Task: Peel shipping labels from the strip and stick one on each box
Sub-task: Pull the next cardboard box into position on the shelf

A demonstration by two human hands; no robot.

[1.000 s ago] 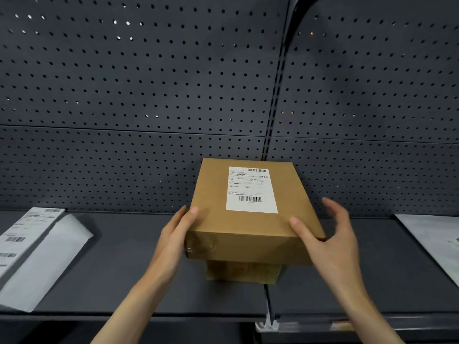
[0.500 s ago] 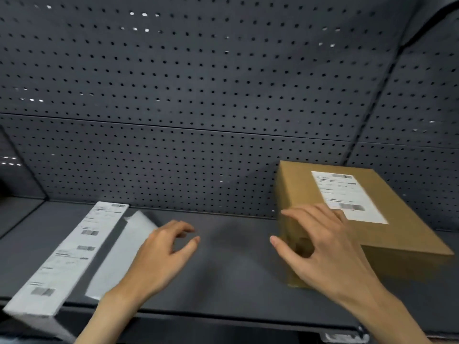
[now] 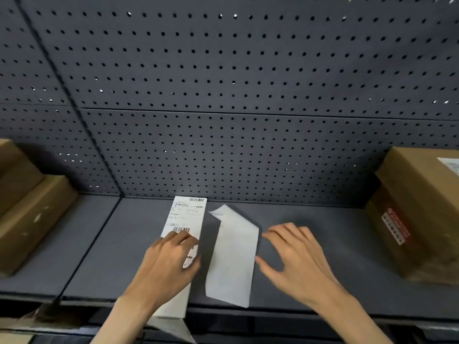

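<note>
We see the label strip (image 3: 185, 234) lying mid-shelf (image 3: 310, 256), barcodes visible, print too small to read. Left hand (image 3: 166, 264) rests on the strip, fingers bent over it; whether it pinches a label we cannot tell. Right hand (image 3: 295, 259) hovers above the shelf, fingers spread, holding nothing, just right of blank backing paper (image 3: 232, 256). Labelled box (image 3: 422, 209) far right, red sticker (image 3: 397, 225) unreadable. Plain boxes (image 3: 27, 209) left.

Matt brown cardboard is seen on the boxes (image 3: 32, 219), smooth white paper on the label strip (image 3: 185, 219), and matt grey perforated metal on the back panel (image 3: 248, 70).
</note>
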